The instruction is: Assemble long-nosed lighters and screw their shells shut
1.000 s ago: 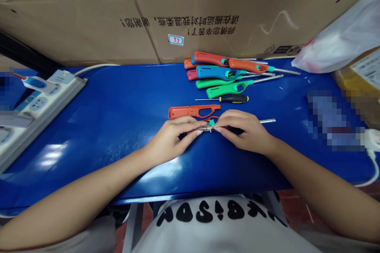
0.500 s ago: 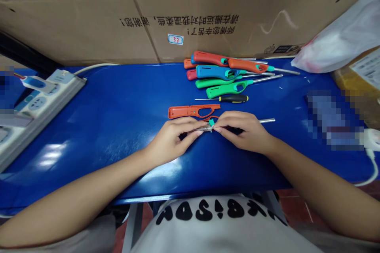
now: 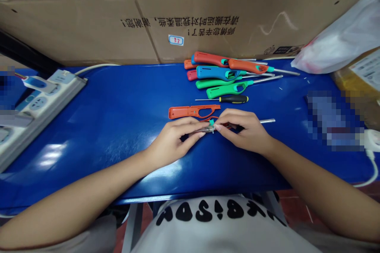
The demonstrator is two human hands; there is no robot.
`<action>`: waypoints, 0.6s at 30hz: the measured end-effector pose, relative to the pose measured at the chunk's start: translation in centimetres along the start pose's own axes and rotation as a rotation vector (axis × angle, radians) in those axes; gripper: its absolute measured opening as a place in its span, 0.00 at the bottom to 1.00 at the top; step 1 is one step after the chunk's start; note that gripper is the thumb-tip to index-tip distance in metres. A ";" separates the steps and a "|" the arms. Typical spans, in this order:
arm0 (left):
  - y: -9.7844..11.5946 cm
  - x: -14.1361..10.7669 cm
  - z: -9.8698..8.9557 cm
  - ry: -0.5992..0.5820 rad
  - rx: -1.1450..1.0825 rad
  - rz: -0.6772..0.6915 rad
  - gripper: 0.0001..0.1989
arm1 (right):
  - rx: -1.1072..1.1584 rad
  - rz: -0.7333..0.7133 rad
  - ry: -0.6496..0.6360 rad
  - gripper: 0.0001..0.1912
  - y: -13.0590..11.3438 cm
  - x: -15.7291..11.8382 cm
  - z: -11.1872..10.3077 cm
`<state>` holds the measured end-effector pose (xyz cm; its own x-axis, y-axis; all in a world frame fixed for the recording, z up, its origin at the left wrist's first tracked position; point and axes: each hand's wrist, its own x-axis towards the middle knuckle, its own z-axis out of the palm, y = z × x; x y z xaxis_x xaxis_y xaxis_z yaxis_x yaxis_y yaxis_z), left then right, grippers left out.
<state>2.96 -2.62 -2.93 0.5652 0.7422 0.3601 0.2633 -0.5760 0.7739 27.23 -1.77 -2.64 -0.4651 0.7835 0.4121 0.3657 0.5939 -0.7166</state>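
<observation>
Between my hands is an opened orange lighter with a long metal tube (image 3: 268,121) sticking out to the right. My left hand (image 3: 175,138) pinches a small clear-and-metal part (image 3: 207,129) of it. Fingertips of my right hand (image 3: 243,128) pinch at the right end of that part, beside a teal trigger piece (image 3: 211,122). My fingers hide most of the lighter's body. Just behind my hands lies a loose orange half-shell (image 3: 182,112), its hollow side up. A black and yellow screwdriver (image 3: 234,99) rests beyond it, pointing left.
Several assembled lighters (image 3: 218,72) in orange, blue, red and green are piled at the back. A power strip (image 3: 41,106) runs along the left. A cardboard box (image 3: 97,27) walls off the rear. A plastic bag (image 3: 341,35) and a blurred-out object (image 3: 335,122) are on the right.
The fingers of both hands have shifted slightly around the small part, which appears a little tilted. The half-shell, screwdriver and piled lighters stay where they were.
</observation>
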 end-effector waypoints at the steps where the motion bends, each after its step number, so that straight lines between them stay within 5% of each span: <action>1: 0.0 0.0 0.0 -0.004 -0.002 0.002 0.15 | 0.000 0.000 -0.009 0.05 0.0 0.0 0.0; 18: 0.0 0.1 0.1 0.060 -0.006 -0.041 0.13 | 0.021 -0.047 -0.012 0.06 0.2 -0.2 -0.2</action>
<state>3.09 -2.58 -2.93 0.5063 0.7842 0.3587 0.2807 -0.5432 0.7913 27.53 -1.83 -2.78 -0.4908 0.7525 0.4391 0.3261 0.6260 -0.7083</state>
